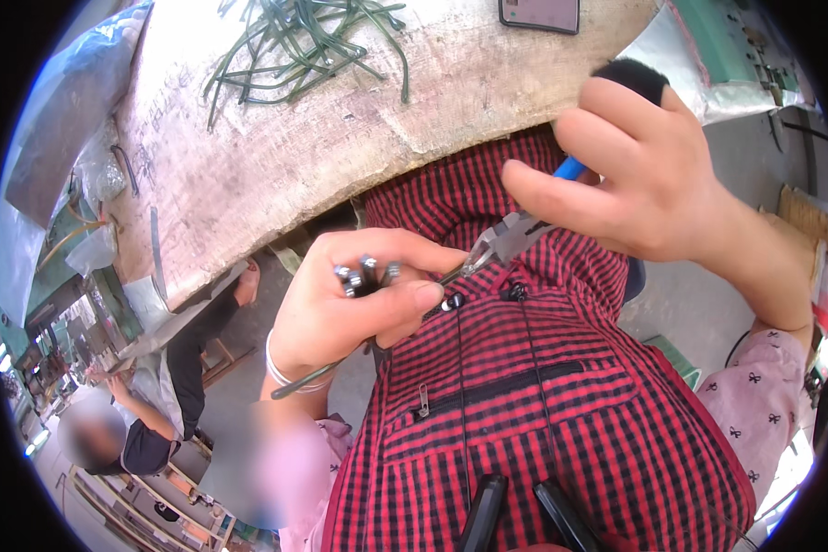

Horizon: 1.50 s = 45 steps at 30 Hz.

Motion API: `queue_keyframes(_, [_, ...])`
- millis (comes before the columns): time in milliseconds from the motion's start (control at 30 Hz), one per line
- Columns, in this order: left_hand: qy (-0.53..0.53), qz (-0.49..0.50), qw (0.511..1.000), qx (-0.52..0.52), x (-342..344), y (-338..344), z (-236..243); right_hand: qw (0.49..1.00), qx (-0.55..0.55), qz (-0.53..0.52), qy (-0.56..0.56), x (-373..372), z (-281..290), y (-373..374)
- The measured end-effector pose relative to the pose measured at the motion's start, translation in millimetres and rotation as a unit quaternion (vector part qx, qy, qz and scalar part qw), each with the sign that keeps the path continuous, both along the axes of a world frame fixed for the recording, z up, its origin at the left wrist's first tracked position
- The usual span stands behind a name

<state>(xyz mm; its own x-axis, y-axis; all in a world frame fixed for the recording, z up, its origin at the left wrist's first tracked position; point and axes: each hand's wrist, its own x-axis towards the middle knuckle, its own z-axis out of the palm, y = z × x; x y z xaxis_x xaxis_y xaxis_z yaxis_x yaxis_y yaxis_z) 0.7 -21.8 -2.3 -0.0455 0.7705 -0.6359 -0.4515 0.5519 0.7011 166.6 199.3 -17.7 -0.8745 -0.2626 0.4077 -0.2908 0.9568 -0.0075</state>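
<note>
My left hand is closed around several short dark green cables with shiny metal ends. One cable tail sticks out below, near the wrist. Pliers with blue handles are in my right hand, its fingers wrapped round the grips. The metal jaws meet a thin end between my left thumb and index finger; exactly what they bite on is too small to tell. Both hands are above my lap, close to the table's near edge. On the wooden table lies a loose pile of similar green cables.
A dark phone lies at the table's far side. Plastic bags hang at the left. Another person sits at a workplace lower left. My checked apron has hanging cords; a green machine stands far right.
</note>
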Motion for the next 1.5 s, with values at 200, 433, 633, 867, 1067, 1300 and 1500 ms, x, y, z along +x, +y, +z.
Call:
queue_keyframes(200, [-0.027, 0.065, 0.995, 0.065, 5.0, -4.0, -11.1, 0.986, -0.113, -0.119, -0.004, 15.8, -28.2, -20.8])
queue_keyframes(433, [-0.017, 0.063, 0.997, 0.039, 1.5, -7.3, -13.5, 0.994, -0.072, -0.073, -0.028, 7.5, -9.7, -14.5])
queue_keyframes(633, [0.009, 0.2, 0.966, 0.162, 10.4, -18.7, -28.0, 0.821, -0.551, -0.099, -0.111, 37.9, -54.3, -32.2])
queue_keyframes(867, [0.744, 0.052, 0.654, 0.129, -113.8, 30.4, -49.5, 0.79, -0.566, -0.194, -0.135, 36.2, -64.2, -49.7])
queue_keyframes(1067, [0.815, -0.056, 0.577, 0.009, -114.7, 46.7, -79.4, 0.762, -0.568, -0.227, -0.214, 43.4, -55.6, -55.6])
queue_keyframes(1300, [0.817, -0.045, 0.563, 0.119, -131.2, 5.5, -54.1, 0.621, -0.686, -0.283, -0.252, 57.9, -63.7, -48.3])
queue_keyframes(1500, [0.876, -0.132, 0.462, 0.05, -89.6, 37.4, -75.4, 0.266, -0.92, -0.06, -0.282, 16.6, -90.0, -48.4])
